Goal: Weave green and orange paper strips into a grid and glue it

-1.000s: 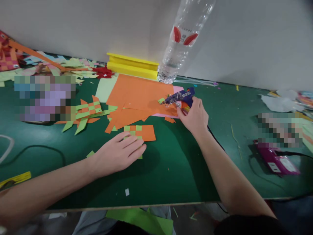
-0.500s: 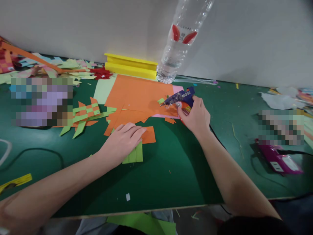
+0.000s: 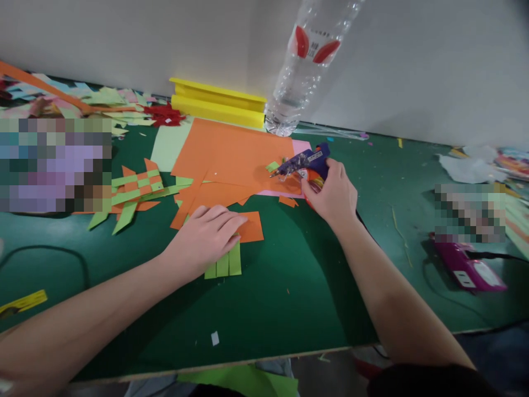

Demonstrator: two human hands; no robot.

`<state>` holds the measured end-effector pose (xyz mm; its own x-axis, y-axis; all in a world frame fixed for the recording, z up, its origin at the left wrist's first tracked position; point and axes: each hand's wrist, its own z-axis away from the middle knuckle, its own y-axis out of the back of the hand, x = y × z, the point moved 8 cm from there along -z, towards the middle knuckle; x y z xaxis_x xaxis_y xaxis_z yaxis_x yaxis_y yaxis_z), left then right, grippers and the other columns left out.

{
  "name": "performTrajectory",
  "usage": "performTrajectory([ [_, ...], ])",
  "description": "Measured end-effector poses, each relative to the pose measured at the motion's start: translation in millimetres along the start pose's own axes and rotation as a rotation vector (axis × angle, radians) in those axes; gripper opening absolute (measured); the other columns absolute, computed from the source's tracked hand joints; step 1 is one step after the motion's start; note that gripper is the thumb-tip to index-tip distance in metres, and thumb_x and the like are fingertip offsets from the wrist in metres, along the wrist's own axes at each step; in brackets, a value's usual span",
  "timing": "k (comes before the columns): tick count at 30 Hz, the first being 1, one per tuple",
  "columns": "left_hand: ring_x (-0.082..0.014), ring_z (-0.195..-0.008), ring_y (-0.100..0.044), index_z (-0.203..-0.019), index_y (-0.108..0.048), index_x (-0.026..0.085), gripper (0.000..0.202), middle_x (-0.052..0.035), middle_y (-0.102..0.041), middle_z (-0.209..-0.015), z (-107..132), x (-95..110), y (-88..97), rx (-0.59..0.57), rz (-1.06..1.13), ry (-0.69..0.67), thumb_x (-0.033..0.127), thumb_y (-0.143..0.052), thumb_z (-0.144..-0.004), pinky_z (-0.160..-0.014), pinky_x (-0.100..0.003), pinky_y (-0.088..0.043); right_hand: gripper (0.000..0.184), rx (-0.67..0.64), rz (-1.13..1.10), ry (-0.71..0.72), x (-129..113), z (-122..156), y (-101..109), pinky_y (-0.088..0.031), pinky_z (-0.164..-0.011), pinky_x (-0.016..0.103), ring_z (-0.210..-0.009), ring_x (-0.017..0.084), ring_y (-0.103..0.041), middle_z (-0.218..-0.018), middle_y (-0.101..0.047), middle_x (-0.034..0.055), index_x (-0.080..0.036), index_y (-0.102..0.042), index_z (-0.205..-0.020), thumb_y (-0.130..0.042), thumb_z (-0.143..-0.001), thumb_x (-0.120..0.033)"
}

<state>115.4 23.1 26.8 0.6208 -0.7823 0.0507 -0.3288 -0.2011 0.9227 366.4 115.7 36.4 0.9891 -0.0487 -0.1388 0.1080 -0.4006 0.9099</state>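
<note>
My left hand (image 3: 209, 237) is closed over a small piece of orange and green paper, its fingers bent together and covering the middle. The piece's orange end (image 3: 253, 226) shows to the right, and its green strips (image 3: 223, 263) stick out below. My right hand (image 3: 336, 190) grips the handle of a dark blue glue gun (image 3: 303, 161), whose nozzle points left above large orange paper (image 3: 231, 149). Under the gun, by my right thumb, is an orange and clear object I cannot make out fully. A woven orange and green paper fish (image 3: 138, 187) lies to the left.
Against the wall stand a clear plastic bottle (image 3: 303, 82) and a folded yellow paper strip (image 3: 217, 110). Paper scraps (image 3: 103, 99) pile up at the back left. A purple power strip (image 3: 471, 267) with a black cable lies at right. The table's front edge (image 3: 248, 361) is near me.
The camera view has shifted slightly, so things at the left appear further left. Both hands stay nearly in place, still on the paper and the glue gun.
</note>
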Motion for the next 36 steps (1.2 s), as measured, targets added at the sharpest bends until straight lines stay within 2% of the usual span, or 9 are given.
performTrajectory([
  [4, -0.0232, -0.099, -0.059, -0.114, -0.058, 0.013, 0.023, -0.0085, -0.071, -0.106, -1, 0, 1.1, 0.011, 0.026, -0.017, 0.018, -0.04, -0.101, -0.077, -0.034, -0.036, 0.062, -0.005, 0.008, 0.0, 0, 0, -1, -0.052, -0.086, 0.05, -0.113, 0.038, -0.059, -0.13, -0.055, 0.0232, -0.011, -0.042, -0.131, -0.057, -0.082, -0.047],
  [15, -0.0248, -0.107, -0.056, -0.121, -0.053, 0.017, 0.024, -0.0092, -0.065, -0.115, 1, -12, -15.0, -0.136, 0.256, 0.11, 0.024, -0.045, -0.1, -0.085, -0.037, -0.043, 0.061, 0.009, -0.011, 0.01, 1, 0, 0, -0.052, -0.085, 0.049, -0.112, 0.037, -0.06, -0.13, -0.055, 0.0223, -0.013, -0.042, -0.13, -0.055, -0.082, -0.048],
  [22, -0.024, -0.109, -0.057, -0.123, -0.05, 0.021, 0.024, -0.0068, -0.064, -0.118, 1, -16, -15.5, -0.129, 0.355, 0.147, 0.026, -0.043, -0.101, -0.094, -0.043, -0.045, 0.062, 0.012, -0.014, 0.023, 1, 1, 0, -0.053, -0.084, 0.049, -0.112, 0.037, -0.06, -0.13, -0.055, 0.0221, -0.013, -0.042, -0.131, -0.055, -0.082, -0.048],
  [31, -0.0229, -0.106, -0.057, -0.126, -0.05, 0.018, 0.026, -0.0083, -0.062, -0.115, 0, -14, -11.4, -0.079, 0.39, 0.11, 0.021, -0.044, -0.1, -0.09, -0.04, -0.049, 0.063, -0.03, -0.01, -0.005, -1, 1, 0, -0.052, -0.087, 0.049, -0.115, 0.037, -0.059, -0.133, -0.054, 0.0224, -0.012, -0.042, -0.132, -0.056, -0.082, -0.046],
  [36, -0.021, -0.1, -0.058, -0.118, -0.055, 0.019, 0.021, -0.0072, -0.061, -0.109, -1, -13, -8.6, -0.031, 0.407, 0.077, 0.02, -0.043, -0.1, -0.087, -0.038, -0.051, 0.064, -0.038, -0.028, -0.007, 0, 1, -1, -0.052, -0.087, 0.05, -0.115, 0.038, -0.059, -0.133, -0.054, 0.0224, -0.012, -0.042, -0.132, -0.057, -0.081, -0.046],
])
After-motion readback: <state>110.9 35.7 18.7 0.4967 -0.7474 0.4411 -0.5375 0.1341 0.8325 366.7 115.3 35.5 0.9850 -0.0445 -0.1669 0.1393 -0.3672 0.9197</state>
